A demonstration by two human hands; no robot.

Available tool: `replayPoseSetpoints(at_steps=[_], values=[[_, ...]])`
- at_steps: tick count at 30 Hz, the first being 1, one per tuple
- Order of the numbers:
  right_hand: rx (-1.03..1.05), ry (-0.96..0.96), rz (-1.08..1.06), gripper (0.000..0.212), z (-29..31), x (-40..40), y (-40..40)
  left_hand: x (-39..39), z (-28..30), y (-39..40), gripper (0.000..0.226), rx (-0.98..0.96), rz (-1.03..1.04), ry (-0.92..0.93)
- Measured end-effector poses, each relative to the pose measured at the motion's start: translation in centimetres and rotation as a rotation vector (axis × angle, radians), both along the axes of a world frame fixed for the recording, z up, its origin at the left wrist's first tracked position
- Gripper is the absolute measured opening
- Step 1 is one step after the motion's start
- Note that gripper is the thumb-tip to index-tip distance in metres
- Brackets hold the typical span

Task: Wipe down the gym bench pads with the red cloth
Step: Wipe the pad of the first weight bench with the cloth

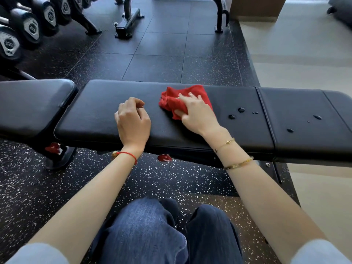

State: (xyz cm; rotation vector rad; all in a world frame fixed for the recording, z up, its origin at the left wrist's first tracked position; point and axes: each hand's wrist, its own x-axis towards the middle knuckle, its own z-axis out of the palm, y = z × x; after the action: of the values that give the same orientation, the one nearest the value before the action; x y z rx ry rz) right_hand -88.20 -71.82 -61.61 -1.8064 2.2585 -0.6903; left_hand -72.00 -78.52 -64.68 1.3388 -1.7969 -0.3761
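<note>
A black gym bench runs across the view with a long back pad (pixel 99 115) and a shorter seat pad (pixel 28 103) at the left. A crumpled red cloth (pixel 171 100) lies on the long pad near its middle. My right hand (pixel 198 113) presses down on the cloth, thumb tucked under its near edge. My left hand (pixel 133 121) rests on the pad to the left of the cloth, fingers curled in, holding nothing. Several water drops (pixel 241 109) sit on the pad to the right of the cloth.
A dumbbell rack (pixel 28 29) stands at the far left. The legs of another bench (pixel 129 21) rise beyond on the speckled rubber floor (pixel 162 63). A pale floor (pixel 304 60) begins at the right. My knees in blue jeans (pixel 152 231) are below the bench.
</note>
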Motion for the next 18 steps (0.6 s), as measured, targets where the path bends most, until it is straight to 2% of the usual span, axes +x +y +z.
replayPoseSetpoints(at_steps=[3,6,9,14,18], values=[[-0.018,0.042,0.179,0.048,-0.4,1.9,3.4,0.0,-0.1,0.0,0.025,-0.009,0.003,0.000],[-0.035,0.037,0.250,0.045,-0.8,1.5,7.4,0.1,-0.1,0.1,0.026,-0.007,-0.001,-0.004],[-0.024,-0.019,0.192,0.044,-0.6,-1.3,8.5,0.1,-0.2,0.2,0.026,-0.006,-0.001,-0.010],[0.007,-0.013,-0.027,0.047,0.2,-2.8,3.9,0.0,-0.2,0.2,0.025,-0.023,-0.009,-0.053],[0.024,0.021,0.050,0.048,0.0,0.2,2.4,0.1,-0.1,0.1,0.025,-0.029,0.001,-0.028]])
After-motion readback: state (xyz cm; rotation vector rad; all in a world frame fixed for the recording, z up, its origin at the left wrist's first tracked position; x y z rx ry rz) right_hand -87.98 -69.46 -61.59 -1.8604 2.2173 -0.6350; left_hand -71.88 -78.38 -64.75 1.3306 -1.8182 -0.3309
